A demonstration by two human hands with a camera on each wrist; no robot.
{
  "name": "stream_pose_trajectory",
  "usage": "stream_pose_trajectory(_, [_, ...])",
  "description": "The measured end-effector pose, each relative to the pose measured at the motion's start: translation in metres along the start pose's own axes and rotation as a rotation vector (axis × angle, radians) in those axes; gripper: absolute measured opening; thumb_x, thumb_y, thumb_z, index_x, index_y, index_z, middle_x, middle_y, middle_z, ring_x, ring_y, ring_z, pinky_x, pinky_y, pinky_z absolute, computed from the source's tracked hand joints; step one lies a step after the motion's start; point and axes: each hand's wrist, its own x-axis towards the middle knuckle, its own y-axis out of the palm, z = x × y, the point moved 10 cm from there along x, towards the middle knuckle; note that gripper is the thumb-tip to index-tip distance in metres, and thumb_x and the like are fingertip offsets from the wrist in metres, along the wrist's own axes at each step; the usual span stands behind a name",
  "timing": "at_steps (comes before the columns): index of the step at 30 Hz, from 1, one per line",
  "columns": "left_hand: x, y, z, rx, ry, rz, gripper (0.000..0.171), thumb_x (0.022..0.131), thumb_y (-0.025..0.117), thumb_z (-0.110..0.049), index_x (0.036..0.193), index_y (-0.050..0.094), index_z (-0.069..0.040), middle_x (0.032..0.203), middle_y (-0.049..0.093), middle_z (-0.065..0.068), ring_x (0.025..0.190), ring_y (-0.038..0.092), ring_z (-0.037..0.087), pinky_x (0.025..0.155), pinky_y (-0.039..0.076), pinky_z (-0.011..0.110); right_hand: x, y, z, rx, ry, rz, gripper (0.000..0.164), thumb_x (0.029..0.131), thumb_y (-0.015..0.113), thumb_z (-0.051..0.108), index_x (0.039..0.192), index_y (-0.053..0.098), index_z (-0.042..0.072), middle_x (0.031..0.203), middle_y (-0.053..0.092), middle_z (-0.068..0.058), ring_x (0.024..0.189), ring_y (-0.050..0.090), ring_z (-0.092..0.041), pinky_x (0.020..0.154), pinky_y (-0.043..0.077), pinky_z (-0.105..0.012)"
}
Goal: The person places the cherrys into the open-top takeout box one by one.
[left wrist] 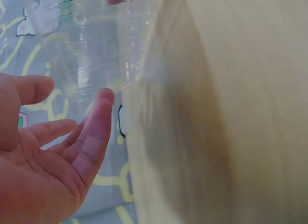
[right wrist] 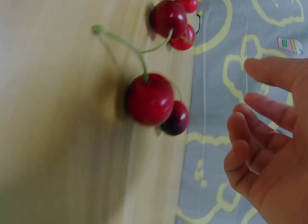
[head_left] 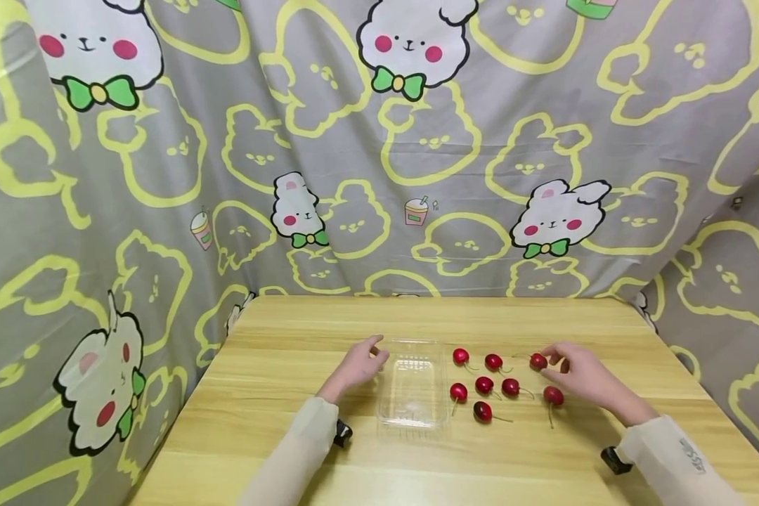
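Note:
A clear plastic box (head_left: pixel 414 385) stands near the middle of the wooden table. My left hand (head_left: pixel 358 362) is at its left side, thumb and fingers spread and nothing held; the left wrist view shows the box (left wrist: pixel 89 46) just beyond the fingertips. Several dark red cherries with green stems lie right of the box. My right hand (head_left: pixel 578 372) reaches in from the right, fingertips close by the far right cherry (head_left: pixel 538 361). In the right wrist view its fingers are loosely bent with a gap to the thumb. Nearer me, another cherry (head_left: pixel 553 396) lies below that hand.
Between the box and my right hand are more cherries, among them one at the front (head_left: pixel 483 412) and one at the back (head_left: pixel 460 357). A grey curtain (head_left: pixel 443 161) with cartoon animals hangs behind and beside the wooden table (head_left: pixel 240 422).

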Motion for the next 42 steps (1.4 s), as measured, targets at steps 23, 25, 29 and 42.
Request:
stream_pose_trajectory(23, [-0.001,0.009,0.007,-0.277,-0.030,-0.046,0.055,0.093,0.054,-0.009,0.143,0.034,0.002,0.086,0.051,0.009,0.063,0.062,0.022,0.060,0.056,0.032,-0.023,0.021,-0.028,0.153,-0.006,0.161,0.034,0.082,0.074,0.019,0.107,0.063,0.000,0.102,0.062,-0.014,0.073,0.053,-0.005,0.058,0.045,-0.024])
stream_pose_trajectory(25, [-0.002,0.009,0.007,-0.281,-0.020,-0.056,0.054,0.092,0.054,-0.007,0.142,0.035,0.004,0.085,0.052,0.009,0.062,0.062,0.021,0.059,0.056,0.031,-0.023,0.022,-0.028,0.162,-0.013,0.168,0.034,0.081,0.074,0.018,0.107,0.063,-0.001,0.102,0.061,-0.015,0.072,0.053,-0.006,0.059,0.046,-0.024])
stream_pose_trajectory(29, [-0.004,0.007,0.005,-0.276,-0.016,-0.085,0.052,0.092,0.054,-0.003,0.140,0.038,0.005,0.084,0.052,0.010,0.058,0.060,0.017,0.056,0.056,0.030,-0.024,0.028,-0.031,0.177,-0.020,0.198,0.037,0.081,0.074,0.017,0.110,0.062,-0.002,0.101,0.061,-0.014,0.071,0.054,-0.006,0.060,0.047,-0.024])
stream_pose_trajectory(42, [0.001,0.007,0.008,-0.300,-0.016,-0.090,0.053,0.090,0.055,-0.001,0.140,0.039,0.005,0.082,0.051,0.009,0.058,0.061,0.018,0.057,0.056,0.034,-0.025,0.037,-0.038,0.175,-0.014,0.238,0.037,0.082,0.073,0.018,0.112,0.063,-0.001,0.101,0.062,-0.010,0.071,0.051,-0.004,0.059,0.045,-0.023])
